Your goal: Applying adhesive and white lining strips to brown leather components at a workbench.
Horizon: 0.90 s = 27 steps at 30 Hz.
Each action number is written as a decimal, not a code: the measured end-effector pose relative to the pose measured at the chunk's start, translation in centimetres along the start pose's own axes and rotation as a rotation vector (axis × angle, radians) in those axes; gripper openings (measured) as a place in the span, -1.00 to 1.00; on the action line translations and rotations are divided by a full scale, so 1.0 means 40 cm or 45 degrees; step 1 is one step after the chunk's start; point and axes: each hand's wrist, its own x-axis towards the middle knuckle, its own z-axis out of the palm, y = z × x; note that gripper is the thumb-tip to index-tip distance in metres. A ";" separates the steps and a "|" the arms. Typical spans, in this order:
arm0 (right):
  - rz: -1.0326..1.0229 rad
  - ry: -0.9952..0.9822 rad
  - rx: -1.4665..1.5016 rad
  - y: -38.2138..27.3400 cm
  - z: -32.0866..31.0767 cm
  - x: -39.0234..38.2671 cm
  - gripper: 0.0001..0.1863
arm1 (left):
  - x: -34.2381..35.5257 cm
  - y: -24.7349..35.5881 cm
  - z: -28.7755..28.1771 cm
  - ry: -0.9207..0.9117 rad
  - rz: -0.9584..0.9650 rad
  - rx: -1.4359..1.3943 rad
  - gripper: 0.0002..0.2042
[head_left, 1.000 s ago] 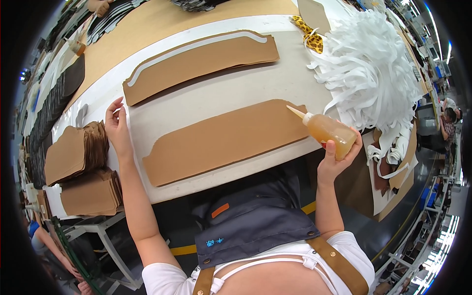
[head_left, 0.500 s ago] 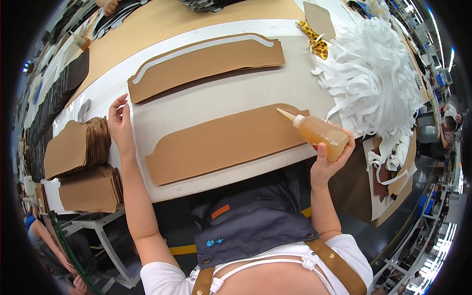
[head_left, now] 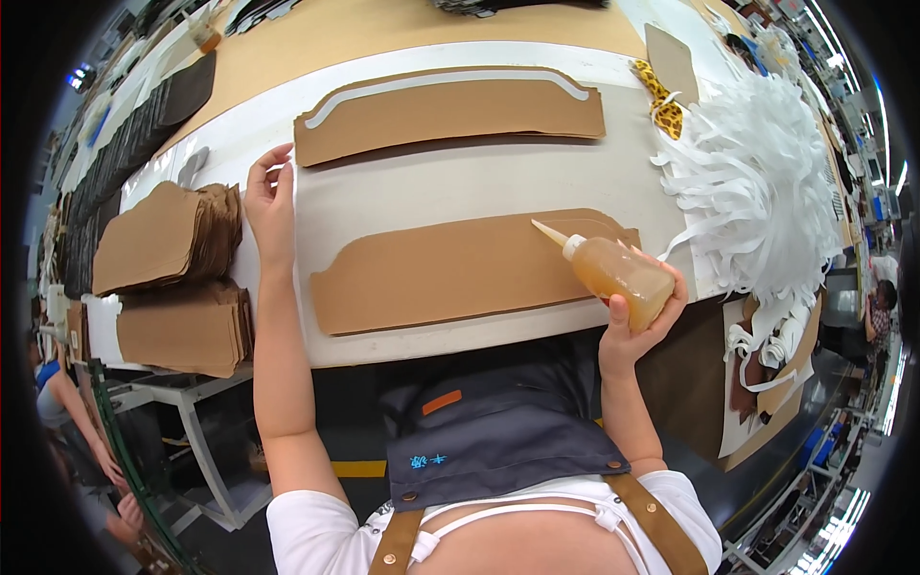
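Since before, our right hand (head_left: 637, 321), clamped on the glue bottle (head_left: 613, 273), shifts left over the brown panel (head_left: 450, 273), nozzle pointing left along its length; our left hand (head_left: 271, 206) lies flat, fingers apart, beyond the panel's left end.

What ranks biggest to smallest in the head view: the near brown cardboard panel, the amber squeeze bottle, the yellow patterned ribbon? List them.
1. Near brown cardboard panel, by far the largest.
2. Amber squeeze bottle in the right hand.
3. Yellow patterned ribbon, smallest, though it lies farther from the camera, so this gap is less sure.
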 end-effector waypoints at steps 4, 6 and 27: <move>-0.002 -0.055 0.107 -0.009 0.035 -0.006 -0.15 | -0.003 0.011 0.003 -0.016 0.009 -0.035 -0.73; -0.004 -0.079 0.113 -0.018 0.050 -0.009 -0.15 | -0.003 0.013 0.005 -0.023 0.024 -0.031 -0.73; -0.089 -0.316 0.301 -0.057 0.207 -0.044 -0.12 | -0.014 0.063 0.012 0.079 0.109 -0.044 -0.80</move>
